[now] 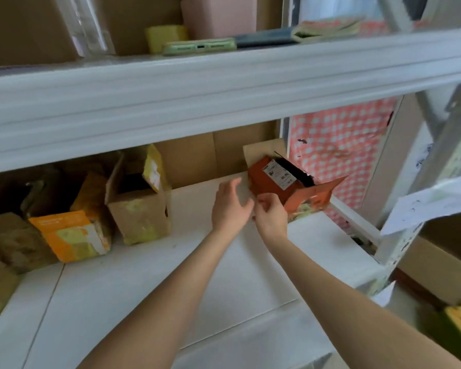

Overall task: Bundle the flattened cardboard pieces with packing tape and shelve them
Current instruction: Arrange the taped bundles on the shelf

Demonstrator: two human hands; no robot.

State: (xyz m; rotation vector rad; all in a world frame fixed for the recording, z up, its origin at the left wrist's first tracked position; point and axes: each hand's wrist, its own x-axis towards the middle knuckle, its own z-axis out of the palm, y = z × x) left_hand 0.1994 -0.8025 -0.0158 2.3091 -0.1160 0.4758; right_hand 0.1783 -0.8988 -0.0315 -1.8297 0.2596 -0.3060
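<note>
**Item:** flat pale cardboard sheet [237, 275], the only flattened piece that can be made out. Whether more lie under it cannot be told, and no tape band shows on it.

**Location:** lying flat on the white lower shelf board [91, 302]. It runs from the front edge back toward the brown cardboard lining at the rear, and its far right corner lies close beside the open orange-red carton with a printed label [274, 182].

**Left hand** [232, 206]: fingers spread and only lightly bent, laid on the far end of the sheet and gripping nothing.

**Right hand** [270, 215]: fingers curled at the sheet's far right edge, just in front of the orange-red carton. Motion blur makes it unclear whether they pinch the edge or hold nothing.

**Neighbours:** upright brown corrugated box with open flaps [141, 209], near the sheet's left side. Tilted orange-and-white printed carton [69, 235], further left. Pale green phone [200, 46], on the shelf above.

**Step in hand (judged):** seating the cardboard on the shelf, late in the task.

**Handling note:**
- Keep the left palm flat so the sheet slides without buckling.
- Guide the right corner past the orange-red carton, which leans and looks easy to knock over.
- Push straight back until the sheet no longer overhangs the front.
- Watch the wrists under the low white rail of the upper shelf [197, 89].
</note>
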